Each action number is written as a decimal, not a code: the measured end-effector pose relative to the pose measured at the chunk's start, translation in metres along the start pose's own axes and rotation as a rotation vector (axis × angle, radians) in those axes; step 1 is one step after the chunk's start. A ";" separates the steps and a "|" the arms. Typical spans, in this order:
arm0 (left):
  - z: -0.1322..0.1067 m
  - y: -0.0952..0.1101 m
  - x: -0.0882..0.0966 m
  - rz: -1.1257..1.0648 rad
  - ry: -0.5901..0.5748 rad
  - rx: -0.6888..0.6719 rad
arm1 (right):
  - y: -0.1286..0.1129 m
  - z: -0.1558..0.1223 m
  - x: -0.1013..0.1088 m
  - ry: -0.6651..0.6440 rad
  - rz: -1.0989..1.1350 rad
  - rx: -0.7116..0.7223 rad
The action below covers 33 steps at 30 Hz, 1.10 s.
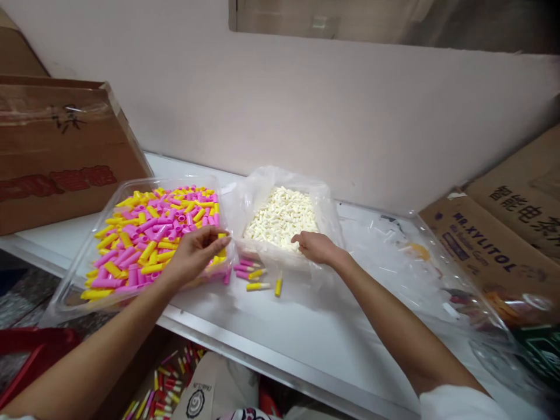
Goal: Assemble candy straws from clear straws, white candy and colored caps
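Observation:
My left hand is over the right edge of a clear plastic tray heaped with pink and yellow plastic tubes. Its thumb and fingers close around a yellow tube. Fingers curled together, my right hand touches the near edge of a pile of small white pellets in a bag-lined container; what its fingertips pinch is hidden. Between and below the hands, several pink and yellow tubes with white ends lie on the white table.
A cardboard box stands at the left, and printed cartons lean at the right. Clear plastic packaging covers the table's right side. Below the front edge, a container holds many coloured tubes. A red plastic object is at lower left.

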State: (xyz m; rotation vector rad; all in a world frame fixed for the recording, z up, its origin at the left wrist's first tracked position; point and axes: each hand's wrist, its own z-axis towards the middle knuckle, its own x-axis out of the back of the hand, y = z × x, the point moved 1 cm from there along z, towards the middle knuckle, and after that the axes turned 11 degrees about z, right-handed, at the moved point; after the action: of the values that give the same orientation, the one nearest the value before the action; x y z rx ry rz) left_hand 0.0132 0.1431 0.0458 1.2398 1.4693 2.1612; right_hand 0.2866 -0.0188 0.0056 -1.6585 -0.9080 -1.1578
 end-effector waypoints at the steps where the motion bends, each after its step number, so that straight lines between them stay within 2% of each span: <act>1: -0.003 0.005 -0.008 -0.059 -0.020 -0.001 | -0.001 0.011 -0.001 -0.087 -0.064 0.014; 3: -0.008 0.014 -0.025 -0.160 -0.086 0.004 | 0.003 0.025 -0.002 -0.174 -0.136 0.028; 7: -0.011 0.024 -0.057 -0.343 -0.227 0.083 | 0.016 0.030 -0.005 -0.181 -0.187 0.103; 12: -0.003 0.026 -0.084 -0.329 -0.257 0.136 | 0.022 0.024 -0.016 -0.096 -0.115 0.127; 16: 0.000 0.026 -0.093 -0.202 -0.280 0.083 | 0.020 0.015 0.001 0.059 -0.043 0.049; 19: -0.004 0.026 -0.094 -0.171 -0.306 0.035 | 0.000 -0.007 0.023 0.157 0.238 0.120; 22: -0.013 0.025 -0.090 -0.162 -0.226 0.016 | -0.034 -0.037 0.029 0.181 0.626 0.263; 24: -0.019 0.023 -0.085 -0.187 -0.129 0.017 | -0.056 -0.056 0.021 0.226 0.801 0.255; 26: -0.026 0.021 -0.079 -0.310 -0.086 0.082 | -0.074 -0.071 0.006 0.283 0.903 0.234; 30: -0.043 0.017 -0.074 -0.668 -0.133 0.267 | -0.099 -0.084 -0.022 0.368 0.990 0.245; 33: -0.057 0.016 -0.076 -0.803 -0.189 0.306 | -0.110 -0.088 -0.033 0.415 1.046 0.226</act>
State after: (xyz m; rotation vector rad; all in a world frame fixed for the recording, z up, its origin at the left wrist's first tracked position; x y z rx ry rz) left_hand 0.0203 0.0525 0.0140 0.7011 1.8349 1.2971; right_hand 0.1510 -0.0675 0.0163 -1.3205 0.1340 -0.5773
